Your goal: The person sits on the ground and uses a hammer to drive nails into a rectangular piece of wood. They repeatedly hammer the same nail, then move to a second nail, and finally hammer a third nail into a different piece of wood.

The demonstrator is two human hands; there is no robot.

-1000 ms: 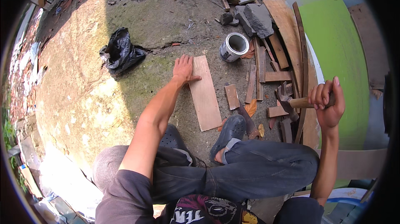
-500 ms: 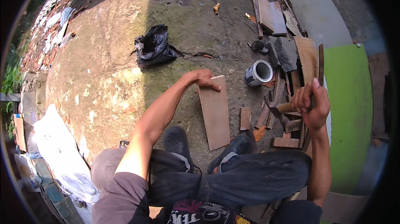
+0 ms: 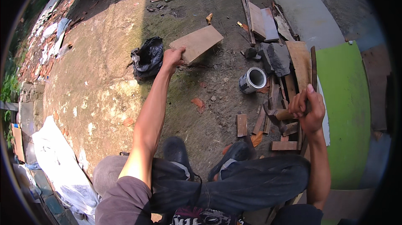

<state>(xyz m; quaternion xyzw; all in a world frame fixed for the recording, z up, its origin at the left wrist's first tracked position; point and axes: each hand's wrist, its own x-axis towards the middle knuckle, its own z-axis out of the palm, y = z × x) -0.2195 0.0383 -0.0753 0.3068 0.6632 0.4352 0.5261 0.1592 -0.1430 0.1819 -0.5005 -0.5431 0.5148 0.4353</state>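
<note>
My left hand grips a flat light-brown wooden board by its near left corner, fingers closed over the edge. The board is held out ahead of me, tilted, just right of a crumpled black plastic bag. On the right, my right hand is closed around the wooden handle of a claw hammer, whose metal head points left above the scrap wood. A narrow dark strip reaches upward beside that hand; whether I hold it too I cannot tell.
An open metal can stands near grey stone blocks. Scrap wood lies below the hammer, with a small wood block by my right shoe. A green panel lies far right, a white sheet left.
My left hand has carried the board forward and left, from upright between my feet to beside the black bag, turning it sideways. My right hand keeps the hammer in about the same place.
</note>
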